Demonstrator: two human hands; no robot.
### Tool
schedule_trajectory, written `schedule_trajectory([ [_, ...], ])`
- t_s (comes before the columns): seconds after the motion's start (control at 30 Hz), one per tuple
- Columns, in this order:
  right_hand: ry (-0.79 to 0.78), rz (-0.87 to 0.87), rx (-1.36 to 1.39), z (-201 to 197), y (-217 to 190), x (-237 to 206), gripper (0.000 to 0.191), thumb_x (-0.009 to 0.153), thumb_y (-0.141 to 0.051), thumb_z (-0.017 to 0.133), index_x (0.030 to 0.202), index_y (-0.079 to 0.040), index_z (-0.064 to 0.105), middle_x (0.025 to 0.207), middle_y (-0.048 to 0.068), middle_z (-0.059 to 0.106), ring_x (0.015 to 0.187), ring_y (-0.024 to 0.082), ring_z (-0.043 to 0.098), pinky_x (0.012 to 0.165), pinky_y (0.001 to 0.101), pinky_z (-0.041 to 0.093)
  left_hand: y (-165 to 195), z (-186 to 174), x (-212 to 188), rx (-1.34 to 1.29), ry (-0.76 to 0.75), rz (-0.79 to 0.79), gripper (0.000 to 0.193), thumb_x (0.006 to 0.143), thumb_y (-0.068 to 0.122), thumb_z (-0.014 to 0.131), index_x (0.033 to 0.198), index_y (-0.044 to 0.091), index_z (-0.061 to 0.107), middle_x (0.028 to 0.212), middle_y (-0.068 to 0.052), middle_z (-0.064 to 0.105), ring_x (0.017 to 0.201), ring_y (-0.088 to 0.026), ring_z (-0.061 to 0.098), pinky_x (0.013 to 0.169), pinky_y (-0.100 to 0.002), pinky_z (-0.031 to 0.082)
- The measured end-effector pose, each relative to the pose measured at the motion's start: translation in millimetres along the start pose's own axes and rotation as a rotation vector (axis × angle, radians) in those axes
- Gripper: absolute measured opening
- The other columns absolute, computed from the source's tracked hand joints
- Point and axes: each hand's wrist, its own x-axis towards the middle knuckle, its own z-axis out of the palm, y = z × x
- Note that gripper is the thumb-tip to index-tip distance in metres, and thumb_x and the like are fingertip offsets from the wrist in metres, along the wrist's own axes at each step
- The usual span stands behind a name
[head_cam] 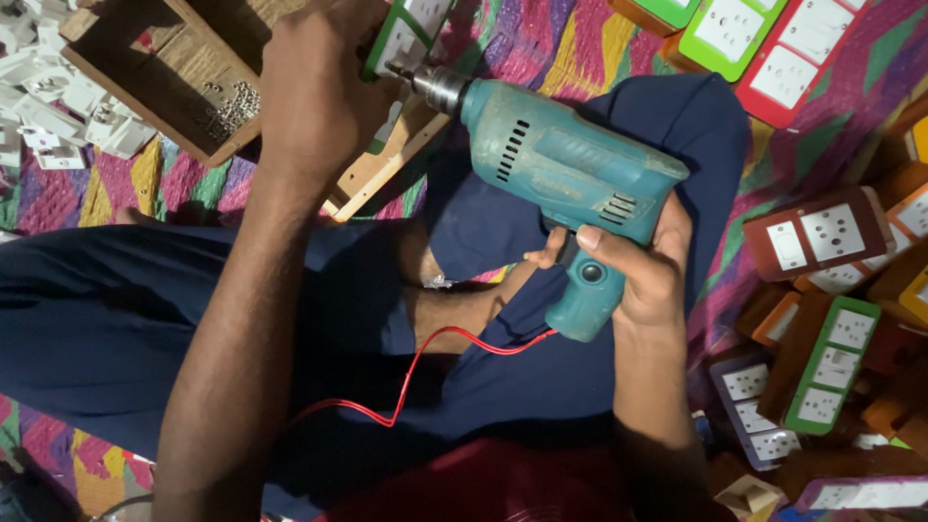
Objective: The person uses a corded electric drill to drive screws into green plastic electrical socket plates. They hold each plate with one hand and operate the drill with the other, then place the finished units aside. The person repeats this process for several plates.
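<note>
Gripping teal drill (pixel 570 184), right hand (pixel 643 271) fingers wrapped, left hand (pixel 314 92) clasping green-edged board (pixel 406 39), boxes crowding.

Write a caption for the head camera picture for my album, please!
Right hand grips a teal electric drill while the left hand steadies a green-edged switch board.
</note>
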Motion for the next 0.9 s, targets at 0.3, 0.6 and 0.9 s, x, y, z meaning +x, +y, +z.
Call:
schedule_trajectory([
  [0.3, 0.005, -0.001, 0.01, 0.1, 0.5, -0.3, 0.048, 0.093, 0.01, 0.059, 0.138, 0.016, 0.046, 0.115, 0.032, 0.066, 0.085, 0.032, 0.074, 0.075, 0.0506, 0.067, -1.9, 1.0, -1.4, 0.032, -0.01, -0.002, 0.043, 0.077, 0.004, 0.089, 0.118, 0.003, 0.076, 0.096, -0.017, 0.075, 0.084, -0.032, 0.076, 0.073, -0.041, 0.06],
  [0.6, -0.005, -0.008, 0.021, -0.7, 2.1, 1.1, 0.047, 0.093, 0.009, 0.059, 0.138, 0.016, 0.046, 0.115, 0.032, 0.066, 0.085, 0.032, 0.074, 0.075, 0.0506, 0.067, -0.2, 0.3, -0.5, 0.027, 0.002, 0.012, 0.044, 0.079, 0.002, 0.087, 0.122, 0.004, 0.076, 0.099, -0.017, 0.075, 0.086, -0.032, 0.076, 0.074, -0.041, 0.06],
  [0.9, 0.032, 0.023, -0.004, 1.3, -1.4, -1.3, 0.049, 0.093, 0.008, 0.064, 0.138, 0.012, 0.047, 0.104, 0.028, 0.066, 0.08, 0.029, 0.071, 0.069, 0.0429, 0.064, 6.4, -0.7, 0.6, 0.058, -0.034, -0.006, 0.034, 0.077, -0.002, 0.082, 0.109, 0.001, 0.073, 0.099, -0.017, 0.072, 0.085, -0.035, 0.072, 0.073, -0.046, 0.054],
])
